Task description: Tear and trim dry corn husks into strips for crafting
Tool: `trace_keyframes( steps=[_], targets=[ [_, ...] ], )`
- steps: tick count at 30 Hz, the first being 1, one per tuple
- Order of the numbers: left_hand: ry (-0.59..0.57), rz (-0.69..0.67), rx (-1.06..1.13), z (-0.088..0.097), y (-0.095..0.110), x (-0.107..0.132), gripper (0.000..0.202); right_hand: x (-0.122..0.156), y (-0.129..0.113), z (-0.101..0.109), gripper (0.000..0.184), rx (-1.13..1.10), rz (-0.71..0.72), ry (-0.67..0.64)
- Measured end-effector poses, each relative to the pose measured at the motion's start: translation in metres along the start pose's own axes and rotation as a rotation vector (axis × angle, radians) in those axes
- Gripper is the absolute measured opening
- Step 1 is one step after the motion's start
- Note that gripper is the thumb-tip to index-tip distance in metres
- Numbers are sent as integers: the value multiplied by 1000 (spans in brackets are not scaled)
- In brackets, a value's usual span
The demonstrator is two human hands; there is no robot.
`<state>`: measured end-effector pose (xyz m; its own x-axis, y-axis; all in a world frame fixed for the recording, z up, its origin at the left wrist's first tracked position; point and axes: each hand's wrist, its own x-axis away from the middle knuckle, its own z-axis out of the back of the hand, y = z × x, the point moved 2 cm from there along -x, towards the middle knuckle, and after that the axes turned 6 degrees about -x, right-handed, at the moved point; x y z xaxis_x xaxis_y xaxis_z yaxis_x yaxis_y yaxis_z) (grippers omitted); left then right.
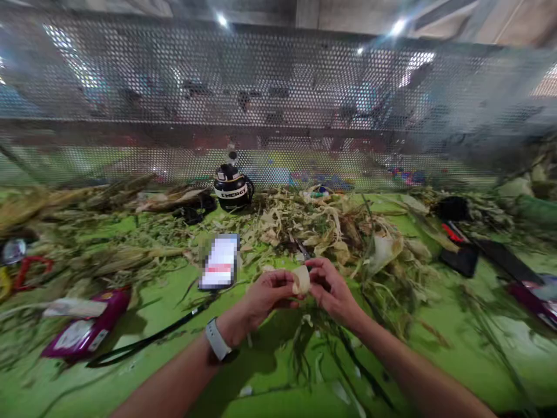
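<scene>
Between the thumb and fingers of my left hand (274,290) is a curled, cream-coloured piece of dry husk (301,280). My right hand (331,290) sits just to the right of it, fingers bent, with the fingertips close to the husk's edge. A slim pointed metal tool, perhaps scissors (304,250), juts up and left from the right fingers; its grip is hidden. Behind both hands lies a heap of dry husk strips and scraps (322,223). A few thin green-brown strands (300,348) lie on the green tabletop (270,383) below the hands.
A phone (221,261) with a lit, blurred screen lies left, with a black strap (148,339). A black "ENERGY" jar (234,188) stands behind. Purple packets (89,325) lie far left, black items (461,255) right. A perforated metal screen (278,75) closes the back.
</scene>
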<state>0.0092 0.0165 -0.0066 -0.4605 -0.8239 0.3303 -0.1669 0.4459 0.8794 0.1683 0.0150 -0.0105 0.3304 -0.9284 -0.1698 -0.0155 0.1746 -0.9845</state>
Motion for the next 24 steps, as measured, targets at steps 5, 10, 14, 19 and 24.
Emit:
trace_keyframes(
  steps=[5,10,14,19,24],
  targets=[
    [27,18,-6,-1,4,-1,33,1,-5,-2,33,-15,12,-20],
    [9,24,13,-4,9,3,28,2,-9,-4,39,-48,13,-44],
    [25,26,28,-3,9,3,27,1,-10,-4,45,-52,30,-54],
    [44,25,24,2,4,-1,26,0,-11,-4,47,-102,21,-82],
    [56,7,16,3,1,-2,25,-1,-12,-3,50,-113,20,-76]
  ],
)
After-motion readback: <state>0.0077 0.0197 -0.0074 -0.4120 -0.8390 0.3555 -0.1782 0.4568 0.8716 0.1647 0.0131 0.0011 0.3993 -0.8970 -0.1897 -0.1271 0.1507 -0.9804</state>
